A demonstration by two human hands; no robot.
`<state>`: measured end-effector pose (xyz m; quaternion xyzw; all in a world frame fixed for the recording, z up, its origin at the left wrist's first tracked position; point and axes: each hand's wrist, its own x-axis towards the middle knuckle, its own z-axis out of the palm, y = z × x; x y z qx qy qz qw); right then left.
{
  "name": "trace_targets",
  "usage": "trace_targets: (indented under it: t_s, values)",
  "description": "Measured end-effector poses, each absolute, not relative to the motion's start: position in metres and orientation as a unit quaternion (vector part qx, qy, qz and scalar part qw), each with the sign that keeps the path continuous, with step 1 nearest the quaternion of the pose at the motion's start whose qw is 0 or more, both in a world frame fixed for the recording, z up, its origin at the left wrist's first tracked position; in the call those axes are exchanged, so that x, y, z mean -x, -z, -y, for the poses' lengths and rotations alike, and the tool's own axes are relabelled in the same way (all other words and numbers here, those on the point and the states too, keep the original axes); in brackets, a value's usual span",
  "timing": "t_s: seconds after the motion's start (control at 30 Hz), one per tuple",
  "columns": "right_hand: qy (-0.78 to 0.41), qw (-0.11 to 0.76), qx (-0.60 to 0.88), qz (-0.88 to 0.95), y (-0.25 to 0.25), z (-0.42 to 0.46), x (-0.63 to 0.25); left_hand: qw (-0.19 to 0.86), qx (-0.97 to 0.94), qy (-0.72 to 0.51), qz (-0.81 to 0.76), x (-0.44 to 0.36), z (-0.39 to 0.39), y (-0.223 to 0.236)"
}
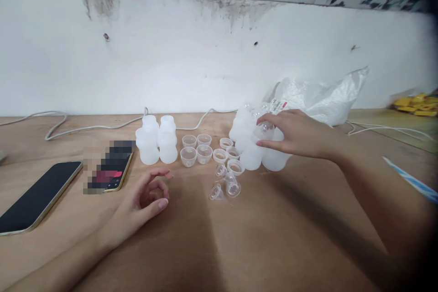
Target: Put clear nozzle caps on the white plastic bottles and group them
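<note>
Resting on a wooden table [294,237] before a stained white wall [205,54], the left hand [145,203] curls loosely, empty; at two o'clock, the right hand [297,134] pinches a bottle [262,131] in the cluster.

Frosted white bottles [251,143], clear caps [196,148], tan wooden desk [273,237], black phone [36,196], white stained wall [171,54], yellow parts [417,104], blue-white striped strip [410,180]

L hand [145,200] fingers curled, palm up; R hand [296,134] fingers extended.
</note>
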<state>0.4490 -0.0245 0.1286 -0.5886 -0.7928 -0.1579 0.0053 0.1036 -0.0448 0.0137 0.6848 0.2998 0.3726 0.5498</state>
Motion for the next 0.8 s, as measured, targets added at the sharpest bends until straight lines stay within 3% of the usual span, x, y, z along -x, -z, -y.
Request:
trace_targets:
  t_s: [0.8]
  values:
    - [0.16,-0.006,0.6,0.784,-0.131,0.023,-0.459,0.55,-0.681,-0.372,-0.31,-0.104,0.046,-0.014]
